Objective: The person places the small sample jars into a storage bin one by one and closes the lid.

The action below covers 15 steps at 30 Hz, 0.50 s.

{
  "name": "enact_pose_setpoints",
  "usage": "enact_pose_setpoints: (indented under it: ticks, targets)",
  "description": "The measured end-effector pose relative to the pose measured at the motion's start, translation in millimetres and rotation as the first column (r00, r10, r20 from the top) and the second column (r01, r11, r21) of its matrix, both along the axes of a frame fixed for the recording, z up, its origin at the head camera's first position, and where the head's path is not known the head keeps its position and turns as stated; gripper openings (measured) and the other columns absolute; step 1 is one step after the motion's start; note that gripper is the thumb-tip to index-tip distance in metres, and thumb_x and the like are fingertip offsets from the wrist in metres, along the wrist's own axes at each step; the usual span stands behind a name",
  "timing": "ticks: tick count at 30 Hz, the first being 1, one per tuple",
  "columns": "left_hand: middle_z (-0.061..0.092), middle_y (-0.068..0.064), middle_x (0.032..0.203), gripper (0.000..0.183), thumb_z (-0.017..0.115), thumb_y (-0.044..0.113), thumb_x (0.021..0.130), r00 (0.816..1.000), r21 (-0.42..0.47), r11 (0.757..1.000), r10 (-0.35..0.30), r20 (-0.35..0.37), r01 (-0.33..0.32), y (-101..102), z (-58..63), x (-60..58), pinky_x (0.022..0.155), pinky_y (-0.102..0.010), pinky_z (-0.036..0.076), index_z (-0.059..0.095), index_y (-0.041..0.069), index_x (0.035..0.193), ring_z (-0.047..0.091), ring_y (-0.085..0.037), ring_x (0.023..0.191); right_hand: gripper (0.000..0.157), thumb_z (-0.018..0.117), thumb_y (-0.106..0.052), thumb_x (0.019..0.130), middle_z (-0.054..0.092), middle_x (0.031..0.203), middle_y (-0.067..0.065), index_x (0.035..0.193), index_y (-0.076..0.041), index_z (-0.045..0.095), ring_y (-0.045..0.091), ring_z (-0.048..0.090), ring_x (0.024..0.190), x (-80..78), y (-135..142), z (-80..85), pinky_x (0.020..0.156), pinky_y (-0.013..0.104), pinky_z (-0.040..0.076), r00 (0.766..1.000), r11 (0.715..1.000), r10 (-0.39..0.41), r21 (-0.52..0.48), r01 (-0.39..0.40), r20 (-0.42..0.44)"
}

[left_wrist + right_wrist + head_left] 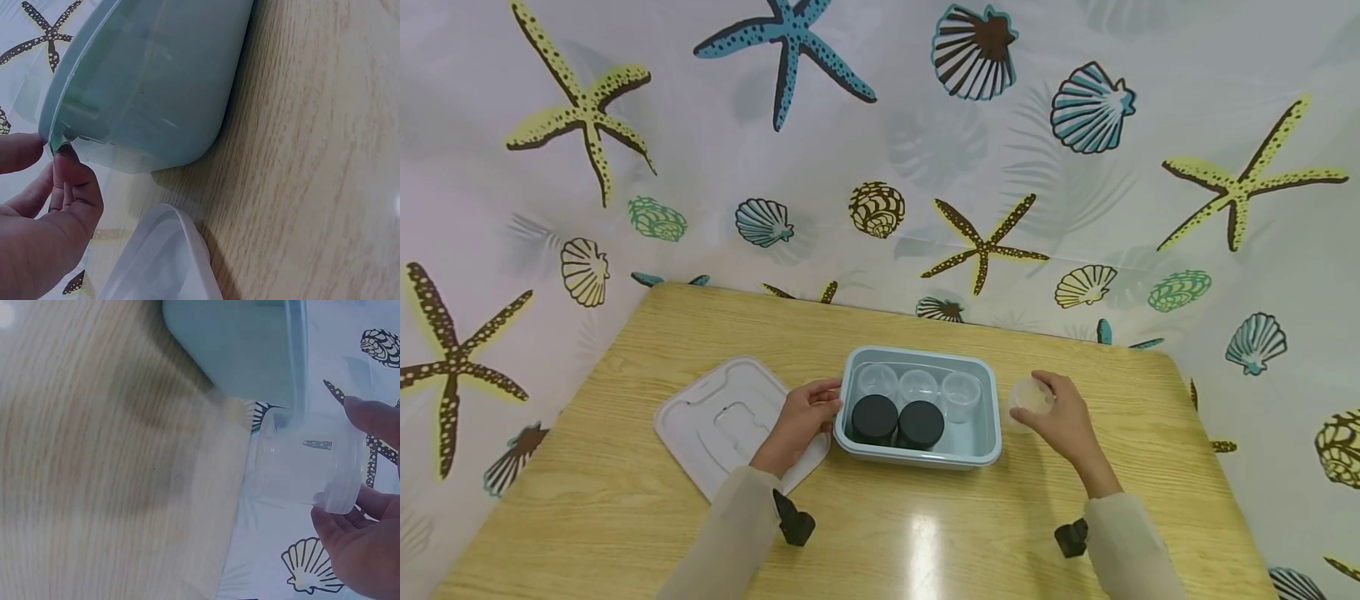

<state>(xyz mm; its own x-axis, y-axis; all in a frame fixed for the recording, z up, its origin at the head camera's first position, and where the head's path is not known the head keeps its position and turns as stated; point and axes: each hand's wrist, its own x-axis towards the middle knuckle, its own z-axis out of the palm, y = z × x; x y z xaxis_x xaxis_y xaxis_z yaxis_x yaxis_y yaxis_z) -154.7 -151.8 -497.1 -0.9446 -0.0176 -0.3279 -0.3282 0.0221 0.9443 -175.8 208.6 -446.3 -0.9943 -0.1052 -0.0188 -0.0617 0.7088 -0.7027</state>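
A light blue plastic bin (pixel 977 442) stands on the table. Along its back side sit three clear plastic jars (pixel 961 392), with two black-lidded jars (pixel 875 419) in front of them. My left hand (pixel 801 421) pinches the bin's left rim; the left wrist view shows the thumb and fingers on either side of that rim (pixel 53 119). To the right of the bin, my right hand (pixel 1063 417) grips a clear plastic jar (pixel 300 462) between thumb and fingers near its wider end. In the right wrist view this jar appears tilted on its side, above the table.
A white lid (pixel 722 417) with a moulded handle shape lies on the table left of the bin, partly behind my left hand and sleeve. The wooden table (pixel 587 492) meets a cloth (pixel 880 150) printed with starfish and shells at its back and sides.
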Motion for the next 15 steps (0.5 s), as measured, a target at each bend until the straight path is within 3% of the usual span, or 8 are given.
enact_pose_setpoints:
  ticks: [15]
  targets:
    - [0.055, -0.009, 0.107, 0.042, 0.054, 0.005, 0.095, 1.000, 0.013, 1.000, -0.006, -0.010, 0.006, 0.3, 5.2, 2.2, 0.063, -0.022, 0.046, 0.048, 0.000, 0.136, 0.051, -0.008, 0.079, 0.066, 0.072, -0.018, 0.082, 0.041, 0.138, 0.024, 0.138, 0.003, 0.043, 0.043, 0.039, 0.129, 1.7, -5.4, 14.7, 0.104, 0.059, 0.034, 1.000, 0.999, -0.012, -0.041, 0.012, -0.009]
